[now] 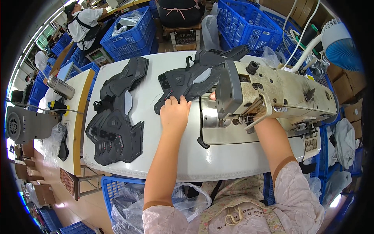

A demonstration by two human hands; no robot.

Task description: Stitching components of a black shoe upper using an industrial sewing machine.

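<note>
My left hand (pixel 175 113) lies on the near edge of a dark grey shoe upper (pixel 182 82), its fingers stretched over the top and slightly apart. This upper has a light grey oval patch and a black loop, and a second dark piece (pixel 220 55) adjoins its far end. My right forearm passes under the arm of a beige sewing machine (pixel 280 91). Of my right hand (pixel 212 96) only a fingertip shows left of the machine head, near the upper's right side; the other fingers are hidden. The needle area is partly covered too.
Several more dark uppers (pixel 115 134) lie stacked on the white table (pixel 179 156) at left. A blue fan (pixel 343 46) stands back right. Blue crates (pixel 130 33) line the back. A plastic-lined blue crate (pixel 113 187) sits below the front edge. Another person (pixel 85 25) sits back left.
</note>
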